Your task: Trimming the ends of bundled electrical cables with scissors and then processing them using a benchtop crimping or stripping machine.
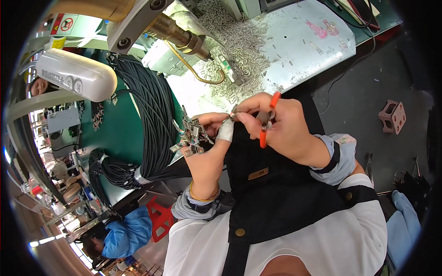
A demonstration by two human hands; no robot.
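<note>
My left hand (206,161) is closed round a bunch of black cable ends with metal connectors (189,135), which fan out above its fingers. White tape (225,131) wraps its thumb. My right hand (287,123) grips small orange-handled pliers (275,99) in its palm, the jaws mostly hidden by the hand. Its thumb and forefinger also pinch one small connector end (233,113), which meets the left thumb and fingertips. Both hands are close together at the near edge of the bench, in front of a black apron (271,188).
A machine head (182,39) with a bent brass tube (193,73) stands over a heap of small metal pieces (244,50) on the pale worktop (304,50). Long black cables (149,106) lie on the green bench at left. A stool (392,117) stands right; another person (126,234) sits lower left.
</note>
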